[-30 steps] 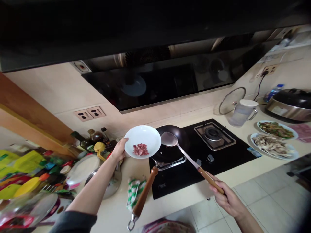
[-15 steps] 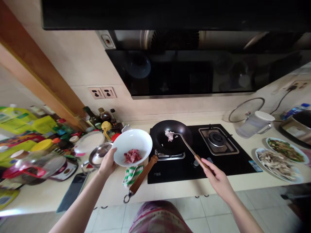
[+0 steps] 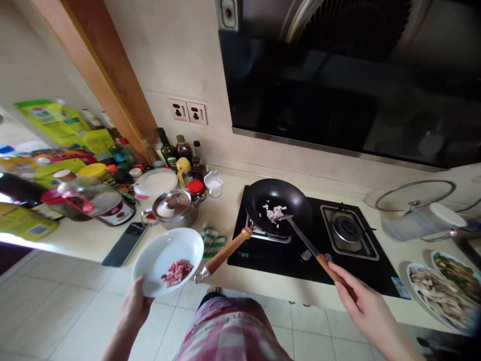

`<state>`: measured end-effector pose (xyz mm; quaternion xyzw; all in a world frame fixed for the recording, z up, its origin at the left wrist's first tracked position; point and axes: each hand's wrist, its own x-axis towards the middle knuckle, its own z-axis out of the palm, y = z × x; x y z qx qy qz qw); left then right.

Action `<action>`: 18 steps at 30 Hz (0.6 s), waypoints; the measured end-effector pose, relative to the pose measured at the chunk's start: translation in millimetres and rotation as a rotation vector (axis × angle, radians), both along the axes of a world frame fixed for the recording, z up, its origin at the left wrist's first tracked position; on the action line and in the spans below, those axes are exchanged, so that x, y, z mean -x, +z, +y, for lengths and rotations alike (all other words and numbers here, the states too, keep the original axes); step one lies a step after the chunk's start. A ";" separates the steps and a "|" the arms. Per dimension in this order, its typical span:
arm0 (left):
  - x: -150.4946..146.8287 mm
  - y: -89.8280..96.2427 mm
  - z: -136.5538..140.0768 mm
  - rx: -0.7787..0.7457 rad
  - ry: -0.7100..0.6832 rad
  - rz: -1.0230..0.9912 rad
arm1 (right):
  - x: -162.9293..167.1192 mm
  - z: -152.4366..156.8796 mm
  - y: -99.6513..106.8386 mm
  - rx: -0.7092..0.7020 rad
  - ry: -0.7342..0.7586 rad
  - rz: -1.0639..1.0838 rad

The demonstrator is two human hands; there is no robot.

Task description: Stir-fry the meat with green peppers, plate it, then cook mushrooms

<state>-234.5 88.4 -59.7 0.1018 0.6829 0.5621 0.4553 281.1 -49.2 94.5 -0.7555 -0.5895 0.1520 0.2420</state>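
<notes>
My left hand [image 3: 136,302] grips the near rim of a white bowl [image 3: 152,255], held tilted in front of the counter edge. Chopped red meat [image 3: 177,272] lies in the bowl's lower right side. My right hand [image 3: 361,296] is wrapped round the wooden handle of a metal spatula [image 3: 306,240]. The spatula's blade touches a small heap of pale chopped pieces [image 3: 275,212] inside a black wok [image 3: 293,200]. That wok sits on the left burner, its wooden handle [image 3: 229,249] pointing toward me and to the left.
Left of the stove stand a lidded steel pot [image 3: 175,208], a green-checked cloth [image 3: 213,240], a phone [image 3: 124,244] and several bottles and jars. Right of the bare burner [image 3: 347,228] are a plastic jug [image 3: 417,223], a plate of sliced mushrooms [image 3: 438,293] and another filled plate [image 3: 458,273].
The bowl has moved left and down, away from the wok. The pale pieces are more spread out, with the spatula blade now against them. My view has turned left and downward.
</notes>
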 end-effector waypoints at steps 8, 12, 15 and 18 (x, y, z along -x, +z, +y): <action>4.2 -26.6 0.1 0.062 0.064 -0.102 | 31.0 77.6 -33.0 -0.072 -0.131 0.076; 5.3 -40.2 -4.0 0.043 0.026 -0.122 | 25.6 71.6 -29.9 -0.038 -0.093 0.061; 2.3 -47.1 -8.6 0.032 -0.009 -0.112 | 17.7 54.3 -21.8 0.017 -0.154 0.112; -5.7 -49.3 -13.3 0.064 -0.064 -0.103 | 17.8 46.2 -18.1 0.001 -0.255 0.215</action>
